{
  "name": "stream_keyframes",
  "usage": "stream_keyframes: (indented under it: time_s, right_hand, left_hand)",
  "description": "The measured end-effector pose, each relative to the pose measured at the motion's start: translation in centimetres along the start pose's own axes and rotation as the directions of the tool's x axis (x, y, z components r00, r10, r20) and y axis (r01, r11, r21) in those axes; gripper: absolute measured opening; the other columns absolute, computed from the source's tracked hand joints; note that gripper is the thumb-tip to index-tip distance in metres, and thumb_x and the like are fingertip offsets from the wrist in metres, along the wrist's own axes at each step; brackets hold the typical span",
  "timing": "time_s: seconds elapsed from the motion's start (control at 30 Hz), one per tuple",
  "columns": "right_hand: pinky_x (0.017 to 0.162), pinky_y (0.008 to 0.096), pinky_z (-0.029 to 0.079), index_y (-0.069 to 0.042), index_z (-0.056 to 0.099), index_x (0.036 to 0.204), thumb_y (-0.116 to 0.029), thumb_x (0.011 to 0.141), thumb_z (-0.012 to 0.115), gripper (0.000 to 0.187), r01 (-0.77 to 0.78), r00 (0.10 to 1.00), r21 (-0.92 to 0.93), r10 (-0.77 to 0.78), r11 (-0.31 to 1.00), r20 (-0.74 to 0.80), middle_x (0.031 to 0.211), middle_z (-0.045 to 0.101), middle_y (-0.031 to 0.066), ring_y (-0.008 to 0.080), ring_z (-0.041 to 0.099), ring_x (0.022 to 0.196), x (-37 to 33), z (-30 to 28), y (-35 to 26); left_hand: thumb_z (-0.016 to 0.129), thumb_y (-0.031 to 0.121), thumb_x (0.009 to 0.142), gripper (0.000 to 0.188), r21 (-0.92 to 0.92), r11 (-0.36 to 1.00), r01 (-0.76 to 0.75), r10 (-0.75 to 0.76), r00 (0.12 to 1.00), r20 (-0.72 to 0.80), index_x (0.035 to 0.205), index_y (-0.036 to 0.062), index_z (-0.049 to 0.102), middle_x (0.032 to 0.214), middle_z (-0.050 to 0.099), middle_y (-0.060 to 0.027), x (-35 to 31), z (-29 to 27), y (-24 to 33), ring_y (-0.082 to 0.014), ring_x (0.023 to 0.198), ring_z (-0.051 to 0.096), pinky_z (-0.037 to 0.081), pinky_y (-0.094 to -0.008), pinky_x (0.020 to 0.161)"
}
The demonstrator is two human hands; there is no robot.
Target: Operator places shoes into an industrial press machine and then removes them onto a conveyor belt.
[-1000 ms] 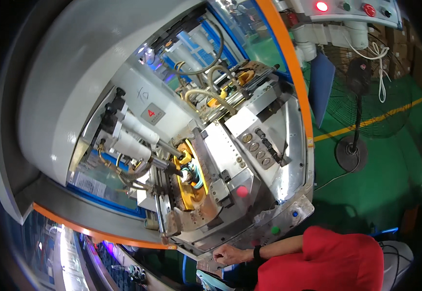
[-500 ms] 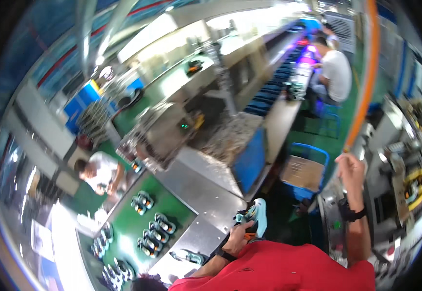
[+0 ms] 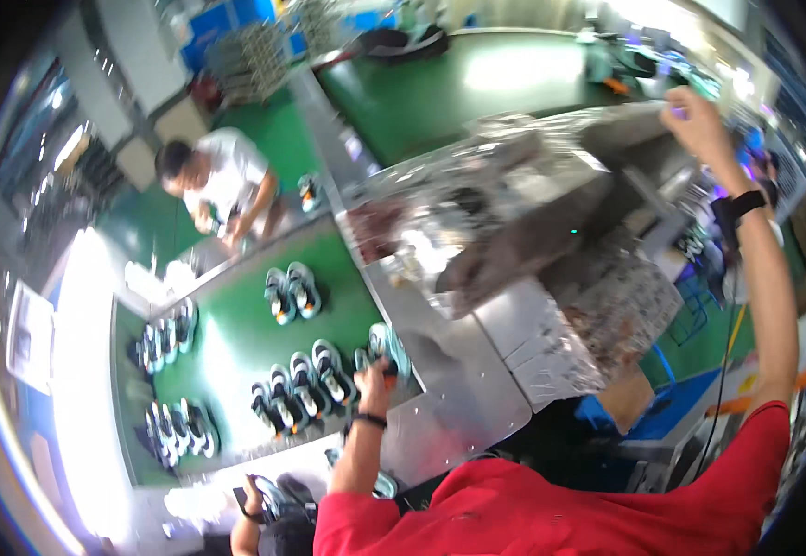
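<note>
My left hand (image 3: 374, 389) is closed around a pair of light-teal and dark sneakers (image 3: 388, 350) with orange accents. It holds them at the right edge of the green work surface (image 3: 236, 320), beside a row of several similar sneakers (image 3: 301, 387). My right hand (image 3: 695, 123) is raised at the upper right, above a foil-covered machine (image 3: 514, 204). Its fingers are curled into a loose fist, with nothing visible in them.
Another pair of sneakers (image 3: 292, 293) and several more at the left stand on the green surface. A person in white (image 3: 231, 176) works across it. Another person's hand (image 3: 253, 498) shows at the lower edge. A metal table (image 3: 458, 408) borders the green surface.
The view has swung left toward the green surface. My left hand has carried the sneakers from beside the metal table to the row there. My right hand is now higher and farther out.
</note>
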State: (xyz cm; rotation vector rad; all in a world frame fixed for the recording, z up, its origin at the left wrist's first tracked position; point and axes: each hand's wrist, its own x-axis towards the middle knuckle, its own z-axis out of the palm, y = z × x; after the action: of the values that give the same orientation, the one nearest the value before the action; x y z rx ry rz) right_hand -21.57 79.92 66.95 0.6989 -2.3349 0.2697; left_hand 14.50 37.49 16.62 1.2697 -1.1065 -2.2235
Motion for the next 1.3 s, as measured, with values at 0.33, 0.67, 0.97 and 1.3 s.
stream_keyframes:
  time_s: [0.33, 0.67, 0.97, 1.3]
  right_hand:
    - [0.073, 0.0364, 0.047, -0.001, 0.058, 0.118, -0.067, 0.084, 0.057, 0.074, -0.445, 0.813, -0.089, 0.443, 0.891, 0.377, 0.082, 0.063, 0.0114, 0.0198, 0.059, 0.076, 17.6, 16.3, 8.1]
    - [0.065, 0.0306, 0.047, -0.002, 0.06, 0.11, -0.046, 0.086, 0.061, 0.05, -0.455, 0.775, 0.046, 0.371, 0.889, 0.512, 0.084, 0.062, 0.0054, 0.0128, 0.056, 0.071, 17.1, 17.2, 6.4]
    - [0.093, 0.0345, 0.048, -0.003, 0.052, 0.135, -0.035, 0.071, 0.07, 0.074, -0.097, 0.881, -0.116, 0.14, 0.989, 0.451, 0.127, 0.059, 0.0185, 0.0249, 0.058, 0.112, 9.5, 3.5, -3.5]
    - [0.084, 0.0404, 0.039, -0.008, 0.07, 0.089, -0.035, 0.069, 0.068, 0.033, 0.205, 0.979, -0.528, -0.18, 0.824, 0.099, 0.098, 0.062, 0.0087, 0.0238, 0.054, 0.099, -20.5, -13.7, -10.4]
  left_hand:
    - [0.071, 0.023, 0.071, 0.057, 0.55, 0.795, -0.255, 0.436, 0.87, -0.228, 0.116, -0.008, 0.053, 0.107, 0.063, -0.0262, 27.2, 1.7, 7.8, -0.0428, 0.099, 0.061, 0.048, -0.0432, 0.088]
    - [0.069, 0.024, 0.087, 0.087, 0.399, 0.752, -0.525, 0.536, 0.839, 0.094, 0.149, -0.0063, 0.016, 0.152, 0.023, -0.0297, 19.2, 1.9, -2.5, -0.0372, 0.138, 0.033, 0.03, -0.0418, 0.112]
    - [0.059, 0.016, 0.096, 0.05, 0.243, 0.9, 0.362, -0.34, 0.233, 0.911, 0.14, -0.0015, 0.043, 0.139, 0.048, -0.0214, -15.6, 15.4, 0.9, -0.035, 0.13, 0.046, 0.039, -0.0456, 0.109]
    - [0.049, 0.063, 0.091, 0.078, 0.017, 0.84, 0.543, -0.038, 0.027, 0.999, 0.149, 0.0133, 0.032, 0.146, 0.042, -0.0118, -36.0, 35.5, 6.7, -0.0269, 0.134, 0.041, 0.031, -0.0467, 0.113]
